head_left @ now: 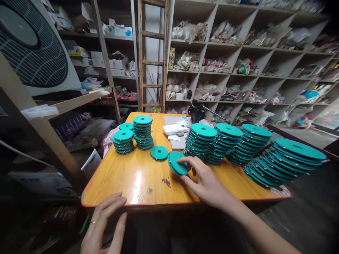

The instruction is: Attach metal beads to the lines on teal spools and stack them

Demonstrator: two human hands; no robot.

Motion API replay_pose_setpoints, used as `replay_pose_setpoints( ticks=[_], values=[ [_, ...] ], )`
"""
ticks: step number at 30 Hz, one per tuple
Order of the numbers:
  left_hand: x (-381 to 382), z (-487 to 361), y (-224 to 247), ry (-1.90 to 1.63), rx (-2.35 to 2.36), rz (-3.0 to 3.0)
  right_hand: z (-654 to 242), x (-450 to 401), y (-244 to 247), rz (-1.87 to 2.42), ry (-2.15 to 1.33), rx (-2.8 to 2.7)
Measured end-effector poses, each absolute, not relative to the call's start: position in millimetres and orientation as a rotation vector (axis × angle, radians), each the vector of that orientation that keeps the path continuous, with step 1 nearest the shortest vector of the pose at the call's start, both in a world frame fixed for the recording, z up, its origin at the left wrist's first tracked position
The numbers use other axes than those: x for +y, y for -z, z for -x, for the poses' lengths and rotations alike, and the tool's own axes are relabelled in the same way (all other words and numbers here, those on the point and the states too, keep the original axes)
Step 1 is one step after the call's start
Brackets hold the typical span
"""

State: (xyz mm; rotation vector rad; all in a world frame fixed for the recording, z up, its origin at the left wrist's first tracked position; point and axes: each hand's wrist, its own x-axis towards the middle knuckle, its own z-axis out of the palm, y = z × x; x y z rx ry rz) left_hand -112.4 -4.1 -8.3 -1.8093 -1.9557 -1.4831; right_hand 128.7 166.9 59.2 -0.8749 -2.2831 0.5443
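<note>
My right hand [202,178] pinches the near right edge of a green disc-shaped spool [175,165], thumb below and fingers on top. The spool is tilted and shows a dark groove around its rim. Just left of it, a single green spool [159,153] lies flat on the table. A small heap of tiny brown beads or metal bits [166,182] lies in front of the held spool. My left hand [104,220], with a ring on one finger, hovers at the table's front edge, fingers apart and nothing in them.
Leaning stacks of green spools [280,164] line the right side of the wooden table [119,187]; shorter stacks [143,134] stand at the back left. Behind are a white case [174,129], a black clamp-like device [197,112], a ladder [153,63] and filled shelves [233,44].
</note>
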Motion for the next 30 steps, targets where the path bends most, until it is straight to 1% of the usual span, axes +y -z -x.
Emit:
replay_pose_setpoints(
  ticks=[4,6,8,11,19,24,30],
  values=[
    [36,118,-8,1.304,-1.912,2.002,-117,180,-57,0.884,-0.562,-2.285],
    [59,118,-13,1.301,-1.998,2.078,-108,185,-59,0.876,-0.581,-2.301],
    [79,117,-15,1.369,-2.080,2.120,-99,190,-62,0.870,-0.606,-2.321],
    [97,115,-15,1.360,-2.135,2.154,-87,200,-68,0.886,-0.651,-2.340],
    [97,118,-14,1.373,-2.288,2.148,-74,219,-66,0.913,-0.707,-2.396],
    [95,121,-14,1.357,-2.277,2.202,-67,225,-72,0.883,-0.584,-2.423],
    [96,125,3,1.396,-2.136,2.200,-52,243,-71,0.879,-0.477,-2.569]
  ],
)
